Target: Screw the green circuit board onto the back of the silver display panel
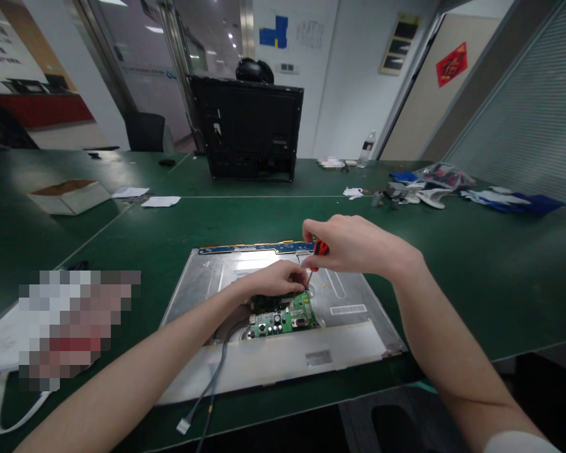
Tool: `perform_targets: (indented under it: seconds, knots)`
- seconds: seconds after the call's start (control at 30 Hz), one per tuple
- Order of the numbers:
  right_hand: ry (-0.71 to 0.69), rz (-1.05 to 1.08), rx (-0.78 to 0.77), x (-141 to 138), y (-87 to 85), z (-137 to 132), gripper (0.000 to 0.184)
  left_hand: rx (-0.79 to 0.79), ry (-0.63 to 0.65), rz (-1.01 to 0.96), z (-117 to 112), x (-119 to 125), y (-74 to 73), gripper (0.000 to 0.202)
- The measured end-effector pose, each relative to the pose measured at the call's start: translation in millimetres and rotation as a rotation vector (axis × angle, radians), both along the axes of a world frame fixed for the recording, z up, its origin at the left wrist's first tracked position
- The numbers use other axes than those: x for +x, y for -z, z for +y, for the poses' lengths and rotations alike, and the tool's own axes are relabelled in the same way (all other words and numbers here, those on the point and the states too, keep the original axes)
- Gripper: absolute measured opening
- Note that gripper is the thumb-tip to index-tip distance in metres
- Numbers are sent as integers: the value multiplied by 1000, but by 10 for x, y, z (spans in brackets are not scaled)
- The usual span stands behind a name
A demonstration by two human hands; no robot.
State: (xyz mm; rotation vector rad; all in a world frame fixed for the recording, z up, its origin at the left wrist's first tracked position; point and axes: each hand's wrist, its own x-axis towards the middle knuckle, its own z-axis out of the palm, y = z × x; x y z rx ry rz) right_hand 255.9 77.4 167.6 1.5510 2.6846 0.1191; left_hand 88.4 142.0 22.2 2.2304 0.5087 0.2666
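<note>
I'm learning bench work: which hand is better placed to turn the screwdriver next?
Probably the right hand: it grips the screwdriver above the green circuit board. The left hand sits near the screwdriver's lower end.

right hand [358,244] partly hides the screwdriver [320,248].

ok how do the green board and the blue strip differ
The green board is broad, while the blue strip is long and narrow. The blue strip runs along the far edge of the metal panel; the green board sits nearer the person. The screwdriver in the right hand points at the green board, not the blue strip. Both lie roughly flat.
</note>
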Motion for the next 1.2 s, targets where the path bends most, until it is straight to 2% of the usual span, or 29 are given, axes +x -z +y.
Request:
perform_targets:
  seconds: [0.17, 0.3, 0.47, 0.77, 0.93, 1.07, 1.2]
  knots:
    - [20, -41, 47, -20, 7, 7, 30, 23, -13, 5, 11, 0, 8, 8]
    - [-26, -13, 37, 0, 3, -16, 20, 23, -18, 6, 23, 7, 33, 8]
    - [-56, 35, -4, 26, 5, -30, 26, 38, -15, 17, 30, -1, 43, 11]
    - [26, -20, 29, -44, -4, -28, 29, 47, -6, 13, 38, 0, 54, 10]
    - [-27, 5, 12, -38, -24, -44, 20, 32, -6, -4, 40, 1, 65, 10]
    - [-71, 27, -24, -18, -34, -52, 24, 16, 6, -4, 37, 1, 53, 10]
    - [-45, 16, -27, -11, -22, -35, 26, 24, 7, 4, 25, 0, 27, 11]
